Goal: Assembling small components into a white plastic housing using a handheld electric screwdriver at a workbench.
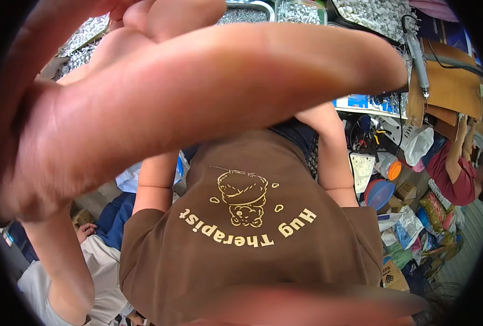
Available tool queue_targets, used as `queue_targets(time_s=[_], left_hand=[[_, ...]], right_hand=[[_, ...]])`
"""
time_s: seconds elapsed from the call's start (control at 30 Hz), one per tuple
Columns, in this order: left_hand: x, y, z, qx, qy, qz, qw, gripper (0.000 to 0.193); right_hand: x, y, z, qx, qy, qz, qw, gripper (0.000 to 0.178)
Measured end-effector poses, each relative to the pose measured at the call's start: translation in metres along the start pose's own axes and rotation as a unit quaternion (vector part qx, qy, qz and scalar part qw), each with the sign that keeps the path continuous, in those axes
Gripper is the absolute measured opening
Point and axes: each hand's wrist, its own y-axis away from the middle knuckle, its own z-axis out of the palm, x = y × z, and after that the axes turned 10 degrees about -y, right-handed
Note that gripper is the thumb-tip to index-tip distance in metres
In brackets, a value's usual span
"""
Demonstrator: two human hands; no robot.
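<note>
Very close to the camera, a large hand (pixel 214 92) crosses the upper half of the view, one finger stretched to the right. It joins a bare forearm (pixel 62 266) at the lower left, next to a person in a light grey top (pixel 103 266), so it appears to be that person's hand. Below it show my brown T-shirt (pixel 241 271), my left arm (pixel 155 182) and my right arm (pixel 331 146). Both arms reach upward behind the big hand, which hides my own hands. What they hold or touch cannot be seen.
Past the finger stand a metal tray (pixel 247 14) of small grey parts and a dark tray (pixel 374 19) heaped with white pieces. An electric screwdriver (pixel 417 62) hangs by cardboard (pixel 456 89). Bags (pixel 407 228) and an orange-lidded jar (pixel 394 170) lie right, near a person in red (pixel 453 171).
</note>
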Motion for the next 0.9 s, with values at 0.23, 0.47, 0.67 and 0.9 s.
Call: queue_targets(time_s=[0.23, 0.47, 0.67, 0.9], left_hand=[[0.006, 0.005, 0.003, -0.015, 0.086, -0.061, 0.994, 0.048], [0.01, 0.024, 0.012, 0.093, -0.2, 0.039, 0.975, 0.047], [-0.015, 0.034, 0.05, 0.185, -0.143, 0.011, 0.972, 0.049], [0.012, 0.034, 0.026, 0.157, -0.214, 0.006, 0.964, 0.048]], right_hand=[[-0.02, 0.001, 0.0, 0.026, -0.046, -0.007, 0.999, 0.031], [-0.01, -0.009, 0.002, -0.047, -0.02, 0.071, 0.996, 0.028], [0.001, -0.011, 0.003, -0.078, 0.028, 0.11, 0.99, 0.027], [0.007, 0.012, 0.006, -0.039, 0.069, 0.074, 0.994, 0.043]])
